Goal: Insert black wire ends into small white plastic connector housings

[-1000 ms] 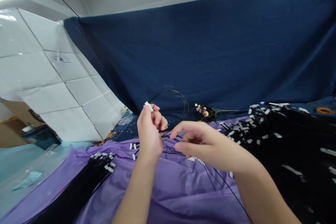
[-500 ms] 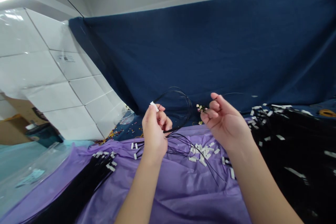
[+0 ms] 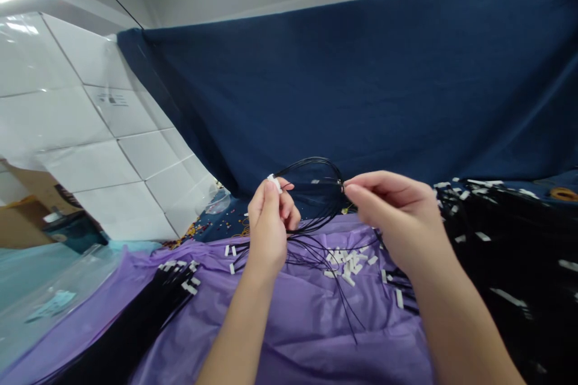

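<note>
My left hand (image 3: 270,225) is raised over the purple sheet (image 3: 289,337), its fingers pinched on a small white connector (image 3: 274,181) from which several thin black wires (image 3: 316,192) loop out. My right hand (image 3: 392,213) is closed in a pinch on the far end of that black wire loop, level with the left hand. More loose black wires trail down from both hands onto the purple sheet. Small white connectors (image 3: 347,261) lie scattered under the hands.
A bundle of black wires with white tips (image 3: 149,307) lies at the left on the sheet. A large heap of the same wires (image 3: 506,240) fills the right. A dark blue cloth (image 3: 361,90) hangs behind. White tiled panels (image 3: 81,132) stand left.
My right hand went from low over the wires up and right, then came back left and pinched the wire loop beside the left hand. The left hand stayed almost still.
</note>
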Tool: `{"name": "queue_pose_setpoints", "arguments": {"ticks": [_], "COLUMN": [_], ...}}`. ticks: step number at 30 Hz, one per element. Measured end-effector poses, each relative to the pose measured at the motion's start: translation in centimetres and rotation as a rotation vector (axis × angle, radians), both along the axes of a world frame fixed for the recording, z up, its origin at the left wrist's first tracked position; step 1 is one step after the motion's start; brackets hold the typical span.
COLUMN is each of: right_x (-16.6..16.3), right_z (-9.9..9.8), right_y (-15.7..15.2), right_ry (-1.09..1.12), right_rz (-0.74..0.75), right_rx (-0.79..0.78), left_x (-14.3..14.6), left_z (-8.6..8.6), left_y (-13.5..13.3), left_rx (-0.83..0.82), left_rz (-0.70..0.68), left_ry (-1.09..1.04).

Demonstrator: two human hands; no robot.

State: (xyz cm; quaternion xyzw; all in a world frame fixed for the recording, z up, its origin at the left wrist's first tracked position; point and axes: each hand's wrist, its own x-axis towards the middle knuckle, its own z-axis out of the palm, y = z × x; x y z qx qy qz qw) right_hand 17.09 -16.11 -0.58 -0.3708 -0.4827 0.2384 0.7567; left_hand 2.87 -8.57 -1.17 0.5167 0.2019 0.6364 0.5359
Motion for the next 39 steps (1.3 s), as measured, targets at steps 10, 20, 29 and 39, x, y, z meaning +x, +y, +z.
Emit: {"name": "queue_pose_setpoints", "arguments": {"ticks": [10, 20, 29, 39], "right_x": [-2.0, -2.1, -2.0, -1.7], "right_z": [-0.7, -0.8, -0.9, -1.1], "right_y": [0.3, 0.5, 0.4, 0.9], "right_ry": [-0.397, -0.400, -0.427, -0.739], "right_rz": [-0.311, -0.340, -0.312, -0.493], "right_rx": [0.033, 0.053, 0.065, 0.254], "left_x": [0.4, 0.5, 0.6, 0.9], "left_z": [-0.5, -0.5, -0.8, -1.0], "left_y": [-0.4, -0.7, -0.5, -0.8], "left_rx": [0.104, 0.103, 0.124, 0.074], "left_rz": [-0.059, -0.068, -0.080, -0.157], "left_ry": [0.100, 0.120, 0.130, 0.118]}}
